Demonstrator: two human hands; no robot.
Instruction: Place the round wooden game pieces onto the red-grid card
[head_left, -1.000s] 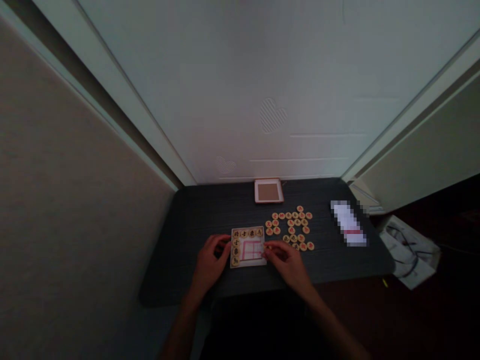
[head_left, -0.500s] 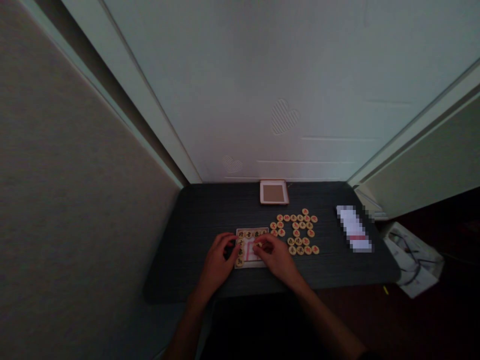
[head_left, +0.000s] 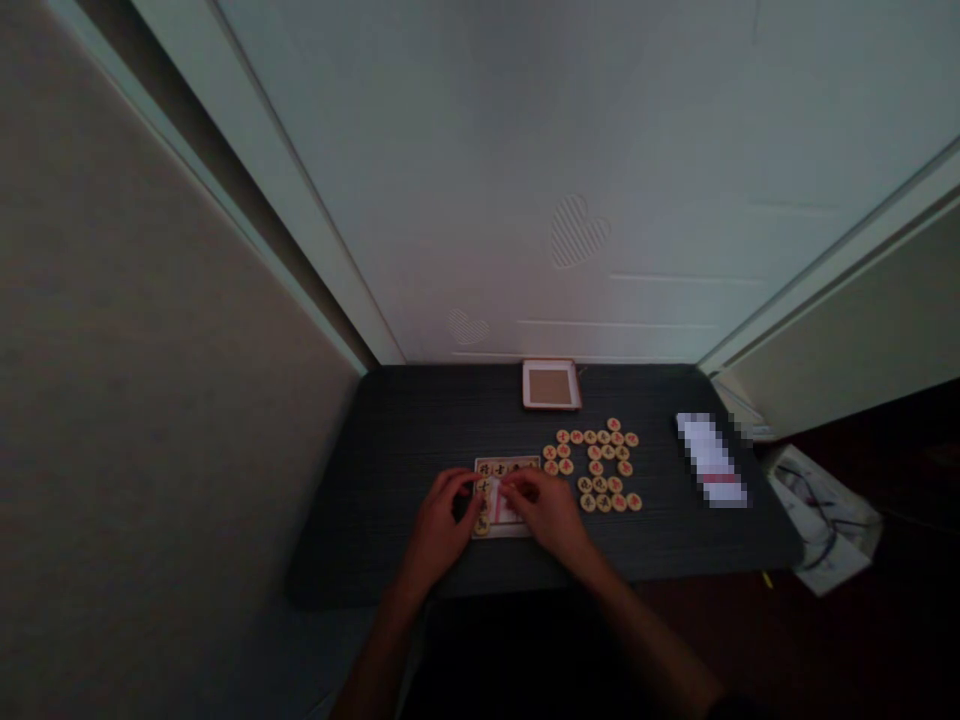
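A small pale box (head_left: 504, 533) lies on the dark table, with round wooden xiangqi pieces bearing black characters along its top and left sides. Red-pink lines show on its pale inside. My left hand (head_left: 442, 520) rests at the box's left side, thumb and forefinger apart around the left column of xiangqi pieces (head_left: 482, 524). Over the middle of the box, my right hand (head_left: 553, 515) has its thumb and fingertips pinched together close to the left fingertips. Whatever sits in that pinch is too small and hidden to make out.
To the right lie several loose xiangqi pieces (head_left: 598, 485), mostly with red characters. An open box lid or tray (head_left: 551, 407) stands against the wall at the back. A blurred-out phone-like object (head_left: 711, 460) lies farther right. A white bag with cables (head_left: 825, 520) is beyond the table.
My right hand's pinched fingertips have moved slightly left and up, closer to the left column of pieces. My left hand stays nearly in place. The view has shifted a little.
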